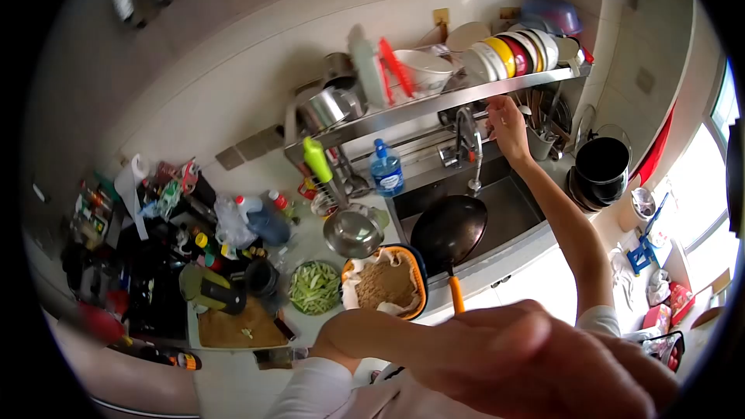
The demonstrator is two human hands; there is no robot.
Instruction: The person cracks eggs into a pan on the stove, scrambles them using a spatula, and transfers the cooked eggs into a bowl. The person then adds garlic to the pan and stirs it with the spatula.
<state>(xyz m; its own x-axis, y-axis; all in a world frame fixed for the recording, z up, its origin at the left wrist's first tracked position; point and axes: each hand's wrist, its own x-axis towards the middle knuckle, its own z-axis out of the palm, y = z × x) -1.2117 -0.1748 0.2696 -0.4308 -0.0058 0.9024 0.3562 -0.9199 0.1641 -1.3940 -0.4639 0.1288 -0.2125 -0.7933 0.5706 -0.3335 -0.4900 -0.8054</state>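
Observation:
My right hand [506, 122] reaches far out below the steel dish rack [434, 105], just right of the faucet [468, 128]. Its fingers are curled together; what they hold, if anything, is hidden. Close beside it stands a holder of utensils [541, 143]. My left hand [535, 357] is very near the camera, large and blurred, stretched across the lower right. Its fingers are too smeared to read, and I make out nothing in it. Beyond it, a dark wok [448, 229] with an orange handle [456, 295] rests tilted over the sink [508, 206].
Bowls and plates [512, 54] line the rack. Left of the sink are a blue bottle [386, 171], a metal bowl [353, 231], a cloth-lined basket [423, 279] and cut green vegetables [314, 287]. Black pots [601, 167] stand at right. Bottles crowd the far left.

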